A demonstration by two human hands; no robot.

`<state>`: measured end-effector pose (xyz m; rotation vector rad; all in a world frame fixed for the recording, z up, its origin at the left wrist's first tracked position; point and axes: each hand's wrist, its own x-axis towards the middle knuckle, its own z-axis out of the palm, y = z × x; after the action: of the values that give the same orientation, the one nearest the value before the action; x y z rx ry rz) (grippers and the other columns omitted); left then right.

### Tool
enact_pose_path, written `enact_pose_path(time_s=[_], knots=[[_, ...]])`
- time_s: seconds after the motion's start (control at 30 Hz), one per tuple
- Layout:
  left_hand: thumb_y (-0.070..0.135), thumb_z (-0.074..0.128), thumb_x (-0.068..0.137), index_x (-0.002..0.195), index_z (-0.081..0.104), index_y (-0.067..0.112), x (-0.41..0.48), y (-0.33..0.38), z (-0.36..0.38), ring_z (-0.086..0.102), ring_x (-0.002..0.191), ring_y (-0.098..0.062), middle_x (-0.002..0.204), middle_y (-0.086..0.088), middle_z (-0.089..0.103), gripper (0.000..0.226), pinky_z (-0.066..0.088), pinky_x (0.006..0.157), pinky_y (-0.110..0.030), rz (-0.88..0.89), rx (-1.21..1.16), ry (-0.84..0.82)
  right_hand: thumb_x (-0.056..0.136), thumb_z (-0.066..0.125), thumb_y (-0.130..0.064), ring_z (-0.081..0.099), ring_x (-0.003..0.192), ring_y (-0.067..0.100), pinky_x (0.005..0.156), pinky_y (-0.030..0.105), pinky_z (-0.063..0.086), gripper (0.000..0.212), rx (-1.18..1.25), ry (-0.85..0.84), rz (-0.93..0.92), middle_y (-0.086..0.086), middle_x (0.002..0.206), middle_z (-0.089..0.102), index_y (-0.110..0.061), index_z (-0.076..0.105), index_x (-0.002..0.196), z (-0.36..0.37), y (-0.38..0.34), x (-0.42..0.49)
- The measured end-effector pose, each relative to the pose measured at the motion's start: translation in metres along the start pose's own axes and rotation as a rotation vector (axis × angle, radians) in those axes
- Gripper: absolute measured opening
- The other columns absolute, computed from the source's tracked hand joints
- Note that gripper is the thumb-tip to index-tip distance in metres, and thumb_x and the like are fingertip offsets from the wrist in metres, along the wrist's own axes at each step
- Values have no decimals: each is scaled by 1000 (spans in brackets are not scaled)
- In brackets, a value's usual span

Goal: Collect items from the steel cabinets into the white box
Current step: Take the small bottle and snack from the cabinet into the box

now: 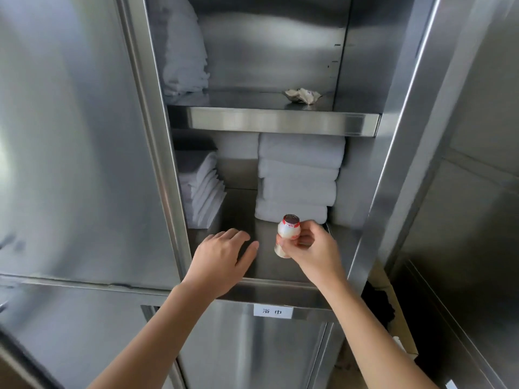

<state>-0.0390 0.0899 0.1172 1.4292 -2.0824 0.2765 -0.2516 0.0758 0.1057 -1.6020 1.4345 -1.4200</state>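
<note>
My right hand [311,251] grips a small white drink bottle [287,234] with a red foil cap, holding it upright just above the lower shelf [269,293] of the open steel cabinet. My left hand [222,262] reaches into the same shelf to the left of the bottle, fingers straight and relaxed, holding nothing. A crumpled wrapper [303,96] lies on the upper shelf [280,123] at the right. The white box is not in view.
Folded white towels [299,178] are stacked at the back of the lower shelf, more towels [202,192] lean at its left, and another pile [184,49] fills the upper left. A label [272,311] sits under the shelf. A cardboard box [393,313] stands low right.
</note>
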Motion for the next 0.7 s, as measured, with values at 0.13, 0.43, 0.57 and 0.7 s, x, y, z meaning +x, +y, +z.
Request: enact_pose_path(time_s=[0.13, 0.43, 0.57, 0.7], knots=[[57, 27, 97, 107, 68, 24, -7, 40, -16, 66, 83, -13, 98, 10, 69, 53, 45, 75, -24, 11, 8, -19, 71, 86, -43, 73, 89, 2, 84, 33, 61, 39, -27, -42, -32, -16, 95, 77, -29, 70, 104, -41, -5, -24], [55, 31, 97, 95, 66, 24, -51, 109, -11, 63, 78, -15, 88, 11, 66, 47, 47, 69, -29, -21, 14, -52, 72, 88, -25, 72, 82, 4, 83, 37, 61, 29, 12, -65, 10, -16, 87, 76, -29, 69, 93, -106, 9, -82], [56, 31, 96, 96, 67, 25, -56, 123, -20, 62, 77, -13, 89, 12, 66, 47, 44, 67, -26, -18, 34, -48, 71, 87, -37, 73, 85, 5, 83, 38, 61, 33, 23, -55, 3, -13, 90, 76, -28, 69, 97, -119, 8, -93], [54, 31, 96, 98, 68, 24, -50, 133, -30, 63, 77, -13, 90, 12, 68, 47, 43, 66, -24, 0, 39, -26, 72, 87, -38, 72, 88, 5, 84, 33, 60, 37, 1, -72, -34, -12, 93, 76, -27, 68, 102, -130, 3, -96]])
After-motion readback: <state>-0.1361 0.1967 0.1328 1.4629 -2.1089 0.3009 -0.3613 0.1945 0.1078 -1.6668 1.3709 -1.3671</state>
